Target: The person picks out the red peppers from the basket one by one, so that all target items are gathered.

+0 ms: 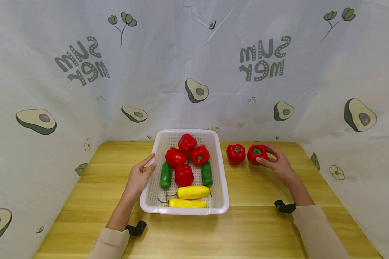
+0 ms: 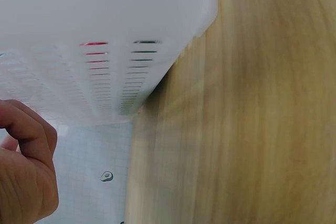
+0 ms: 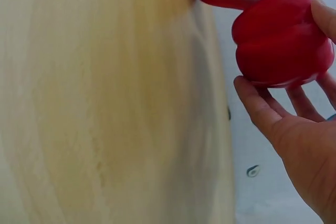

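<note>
A white plastic basket [image 1: 222, 180] holds several red bell peppers [image 1: 184, 175], two green peppers [image 1: 165, 175] and two long yellow peppers [image 1: 193, 192]. My left hand [image 1: 140, 175] holds the basket's left rim, thumb over the edge; in the left wrist view its curled fingers [image 2: 31, 135] lie beside the outer wall. To the right of the basket, my right hand [image 1: 279, 164] grips a red bell pepper [image 1: 256, 154] between thumb and fingers. Another red bell pepper [image 1: 236, 154] stands just left of it. In the right wrist view the held pepper [image 3: 283, 40] appears slightly raised off the table.
Everything stands on a wood-grain table [image 1: 259, 230]. A pale cloth [image 1: 168, 64] printed with avocados hangs behind and along both sides. Each wrist wears a black strap mount, the left one [image 1: 136, 228] near the front of the basket. A bit of yellow shows behind the red peppers.
</note>
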### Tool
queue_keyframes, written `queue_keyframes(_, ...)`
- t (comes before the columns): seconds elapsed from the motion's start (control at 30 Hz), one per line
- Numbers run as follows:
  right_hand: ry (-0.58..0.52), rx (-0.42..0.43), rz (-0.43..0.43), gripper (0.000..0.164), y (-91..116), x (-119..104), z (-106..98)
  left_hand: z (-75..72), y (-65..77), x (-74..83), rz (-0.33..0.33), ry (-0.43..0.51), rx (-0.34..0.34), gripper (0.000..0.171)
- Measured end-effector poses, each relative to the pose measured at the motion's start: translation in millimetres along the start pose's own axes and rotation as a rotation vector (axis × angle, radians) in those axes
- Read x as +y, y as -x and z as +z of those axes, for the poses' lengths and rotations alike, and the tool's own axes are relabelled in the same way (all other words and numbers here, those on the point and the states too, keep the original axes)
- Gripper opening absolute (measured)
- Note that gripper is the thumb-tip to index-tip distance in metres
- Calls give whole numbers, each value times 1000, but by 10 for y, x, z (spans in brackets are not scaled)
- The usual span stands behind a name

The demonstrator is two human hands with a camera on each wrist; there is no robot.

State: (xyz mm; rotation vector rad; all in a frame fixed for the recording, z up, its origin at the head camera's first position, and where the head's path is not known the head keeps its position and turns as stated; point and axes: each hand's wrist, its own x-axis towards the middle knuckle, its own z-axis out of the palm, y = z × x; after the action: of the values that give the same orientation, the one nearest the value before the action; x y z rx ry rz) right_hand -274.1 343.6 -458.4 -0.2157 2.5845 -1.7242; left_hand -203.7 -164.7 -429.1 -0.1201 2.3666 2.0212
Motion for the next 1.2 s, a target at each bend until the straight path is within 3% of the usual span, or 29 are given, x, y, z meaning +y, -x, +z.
queue_keyframes(0.03,19,3,8,76,-17,18,-2,5,36,53,-3,0,-1,50)
queue_keyframes(0.3,58,7,45,80,-106,173,11,10,27,29,7,-12,4,50)
queue_keyframes(0.63,69,-22,61,81,-157,272,74,-18,-166,-308,8,14,23,50)
queue_keyframes(0.93,-23,-44,72,79,-147,274,75,-20,-152,-306,20,17,28,50)
queue_keyframes(1.2,86,-44,31,83,-112,188,-11,-11,-144,-296,29,8,25,50)
